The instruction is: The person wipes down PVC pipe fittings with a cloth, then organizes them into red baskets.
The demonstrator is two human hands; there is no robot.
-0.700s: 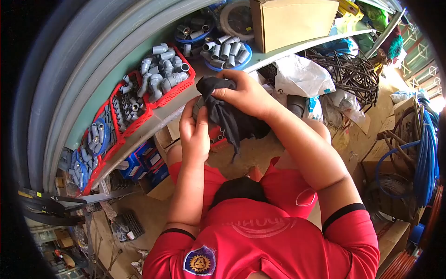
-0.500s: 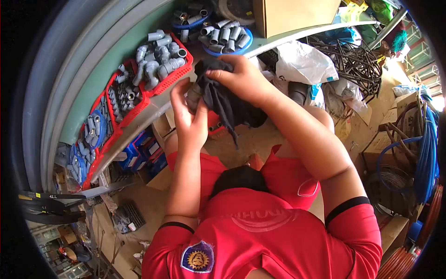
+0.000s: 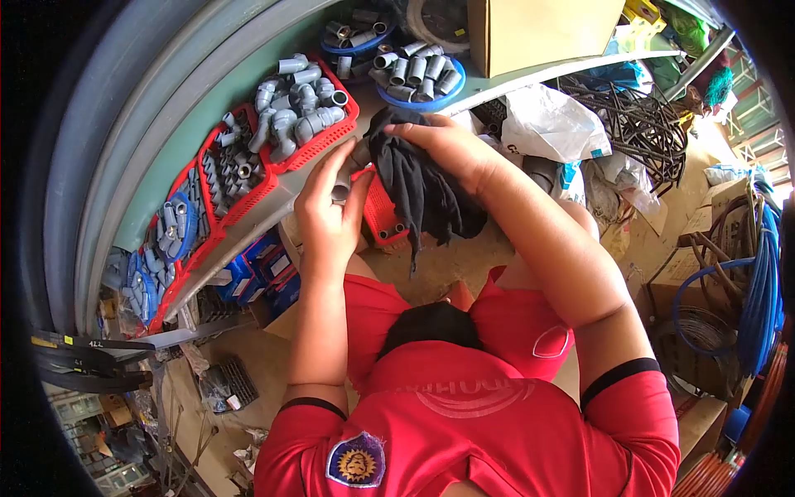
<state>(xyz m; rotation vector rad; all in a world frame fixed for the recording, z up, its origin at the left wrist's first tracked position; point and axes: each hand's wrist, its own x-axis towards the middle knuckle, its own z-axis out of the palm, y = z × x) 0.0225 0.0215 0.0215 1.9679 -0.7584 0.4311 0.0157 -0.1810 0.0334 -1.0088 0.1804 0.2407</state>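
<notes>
In the head view, my left hand (image 3: pixel 325 211) is closed around a grey pipe fitting (image 3: pixel 341 184), thumb on one side and fingers on the other. My right hand (image 3: pixel 451 149) grips a black cloth (image 3: pixel 418 195), bunched at the top and hanging in loose folds. The bunched cloth meets the upper end of the fitting and hides part of it. Below and behind the cloth, a red basket (image 3: pixel 383 211) with a few grey pieces is partly visible.
Red baskets of grey pipe elbows (image 3: pixel 286 124) line the shelf at left. A blue-rimmed bowl of fittings (image 3: pixel 422 79) sits beside a cardboard box (image 3: pixel 542 33). White plastic bags (image 3: pixel 553 124) and black rods (image 3: pixel 638 124) lie right; a blue hose coil (image 3: pixel 760 282) hangs farther right.
My left hand has tilted and shifted slightly, showing more of the fitting's open end. The cloth has moved a little right, revealing more of the red basket. The view has shifted slightly.
</notes>
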